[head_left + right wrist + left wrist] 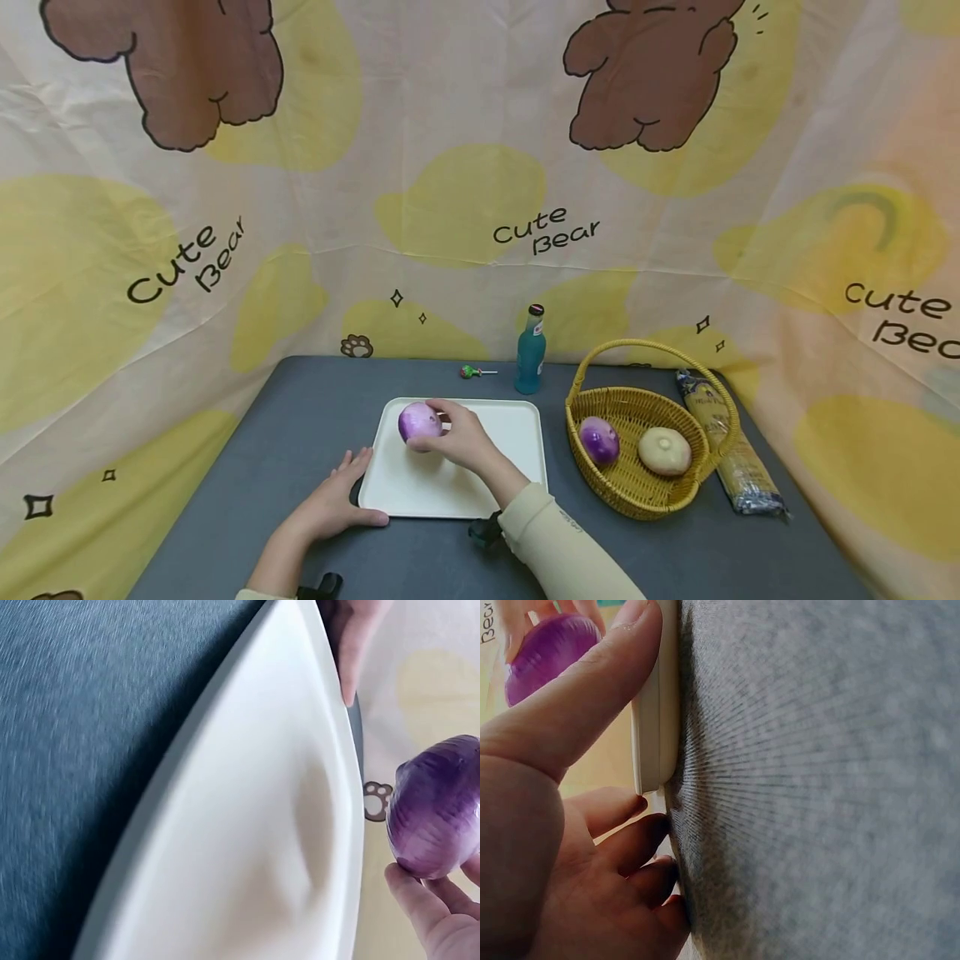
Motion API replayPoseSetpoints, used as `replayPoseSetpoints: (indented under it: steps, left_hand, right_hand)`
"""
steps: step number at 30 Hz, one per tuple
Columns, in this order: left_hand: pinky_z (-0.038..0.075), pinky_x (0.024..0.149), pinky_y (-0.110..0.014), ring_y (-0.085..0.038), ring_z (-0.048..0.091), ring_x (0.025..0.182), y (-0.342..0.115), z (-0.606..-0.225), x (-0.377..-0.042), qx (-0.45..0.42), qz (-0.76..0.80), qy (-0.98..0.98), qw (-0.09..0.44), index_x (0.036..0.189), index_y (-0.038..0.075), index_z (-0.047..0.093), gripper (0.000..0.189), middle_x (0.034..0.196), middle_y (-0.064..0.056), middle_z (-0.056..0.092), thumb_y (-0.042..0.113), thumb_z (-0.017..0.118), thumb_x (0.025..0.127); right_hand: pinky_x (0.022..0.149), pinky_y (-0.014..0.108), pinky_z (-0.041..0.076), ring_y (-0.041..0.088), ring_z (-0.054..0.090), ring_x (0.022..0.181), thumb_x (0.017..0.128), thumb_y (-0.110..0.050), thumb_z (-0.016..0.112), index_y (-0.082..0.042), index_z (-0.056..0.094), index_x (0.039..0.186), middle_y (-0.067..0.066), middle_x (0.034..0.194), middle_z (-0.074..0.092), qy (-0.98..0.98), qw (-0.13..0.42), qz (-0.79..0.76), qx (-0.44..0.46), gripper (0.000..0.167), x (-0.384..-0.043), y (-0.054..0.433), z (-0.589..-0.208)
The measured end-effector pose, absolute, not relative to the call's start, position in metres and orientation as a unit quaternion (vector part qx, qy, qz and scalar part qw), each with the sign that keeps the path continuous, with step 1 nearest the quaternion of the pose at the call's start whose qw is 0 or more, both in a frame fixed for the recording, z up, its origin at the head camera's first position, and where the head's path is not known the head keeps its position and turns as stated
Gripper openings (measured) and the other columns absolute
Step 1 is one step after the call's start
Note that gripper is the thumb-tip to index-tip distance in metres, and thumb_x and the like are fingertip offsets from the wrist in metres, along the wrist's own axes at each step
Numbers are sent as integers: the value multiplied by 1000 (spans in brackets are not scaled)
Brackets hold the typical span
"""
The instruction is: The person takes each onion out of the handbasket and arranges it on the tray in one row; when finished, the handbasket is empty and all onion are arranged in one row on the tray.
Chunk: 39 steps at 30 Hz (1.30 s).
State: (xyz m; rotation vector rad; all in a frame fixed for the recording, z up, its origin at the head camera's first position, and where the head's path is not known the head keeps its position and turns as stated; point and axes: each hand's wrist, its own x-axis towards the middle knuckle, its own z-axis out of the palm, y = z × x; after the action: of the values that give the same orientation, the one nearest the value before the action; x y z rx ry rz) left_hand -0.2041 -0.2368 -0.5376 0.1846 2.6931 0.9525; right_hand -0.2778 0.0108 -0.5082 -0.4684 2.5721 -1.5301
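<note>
My right hand [463, 439] holds a purple onion [415, 422] between thumb and fingers, over the left back part of a white rectangular tray [457, 497]. In the right wrist view the onion [435, 810] appears glossy, raised above the tray floor [247, 825], where soft shadows fall. At the tray's front left corner rests my left hand [336, 500], its thumb along the front edge and its fingers spread by the left side. The left wrist view shows the thumb [592, 697] reaching over the tray's rim [646, 742], fingers extended near the tabletop.
Right of the tray stands a yellow wicker basket [637, 506] with a tall handle, holding another purple onion [599, 440] and a pale round vegetable [664, 451]. A clear-and-yellow packet [738, 454] lies beyond it. Behind the tray are a blue bottle [530, 358] and a lollipop [471, 372].
</note>
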Motion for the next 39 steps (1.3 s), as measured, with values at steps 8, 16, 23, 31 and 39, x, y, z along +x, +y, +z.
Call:
replayPoseSetpoints:
  steps: [8, 16, 23, 31, 39]
  left_hand:
    - [10, 115, -76, -53, 5, 151, -236, -537, -204, 67, 333, 930, 140, 160, 3, 26, 123, 166, -20, 23, 51, 90, 67]
    - [12, 113, -78, -54, 6, 150, -235, -532, -204, 78, 326, 932, 140, 159, 3, 25, 120, 165, -21, 23, 49, 89, 69]
    - [13, 112, -78, -56, 6, 149, -236, -535, -206, 85, 325, 932, 136, 159, 2, 25, 121, 165, -22, 23, 50, 89, 69]
    - [13, 113, -78, -54, 7, 150, -235, -532, -202, 88, 326, 932, 131, 159, 2, 26, 119, 165, -22, 24, 48, 90, 69]
    - [13, 114, -76, -52, 8, 151, -236, -533, -201, 94, 329, 932, 122, 158, -1, 27, 120, 164, -23, 26, 47, 90, 68]
  right_hand:
    - [94, 40, 56, 24, 63, 120, 76, -44, 88, -14, 59, 140, 5, 134, 65, 846, 52, -509, -147, 76, -281, 2, -520]
    - [94, 38, 56, 23, 64, 117, 76, -43, 88, -11, 59, 141, 8, 131, 66, 853, 46, -502, -137, 78, -284, -6, -526]
    - [92, 35, 56, 20, 65, 110, 76, -44, 87, -9, 58, 141, 9, 129, 67, 867, 37, -477, -139, 79, -285, -11, -536]
    - [103, 41, 52, 25, 61, 125, 82, -48, 81, -11, 53, 146, 11, 141, 61, 881, 36, -444, -162, 80, -284, -17, -539]
    - [103, 41, 51, 26, 60, 126, 86, -47, 78, -12, 46, 151, 11, 144, 59, 883, 42, -431, -181, 80, -282, -17, -538]
